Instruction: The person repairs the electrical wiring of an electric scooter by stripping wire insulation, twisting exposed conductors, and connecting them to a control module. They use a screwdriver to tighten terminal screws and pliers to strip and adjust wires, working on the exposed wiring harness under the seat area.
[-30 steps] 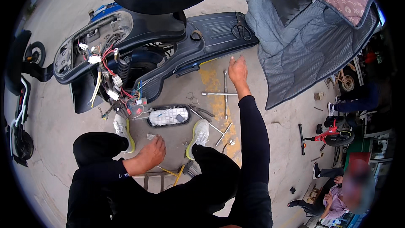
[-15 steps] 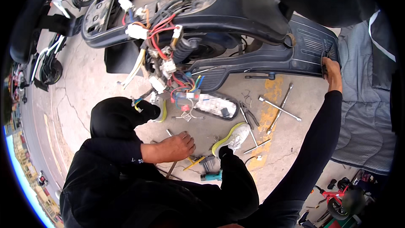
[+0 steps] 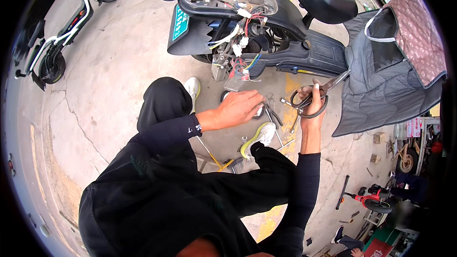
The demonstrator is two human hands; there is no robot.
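My right hand (image 3: 312,101) is raised beside the scooter's footboard, closed on a pair of scissors (image 3: 336,82). Their dark handle loops surround the fingers, and the blades point up toward a grey quilted cover (image 3: 364,97). In front of the scooter, my left hand (image 3: 238,108) hovers palm down with fingers stretched out, holding nothing; it partly hides a dark-rimmed tray on the ground. The black electric scooter (image 3: 281,16) has its seat area stripped, and a bundle of coloured wires with white connectors (image 3: 243,43) hangs from its side.
Pliers (image 3: 272,114), a T-handle wrench (image 3: 285,145) and a yellow-handled tool (image 3: 221,164) lie on the concrete around my shoes. A white scooter (image 3: 71,31) stands at the far left. On the right are a small red bike (image 3: 366,200) and another person's leg (image 3: 350,242).
My right hand has come back from the footboard with the scissors, now raised in plain view. My left hand has moved up and to the right, its fingers straightened. The view has pulled back.
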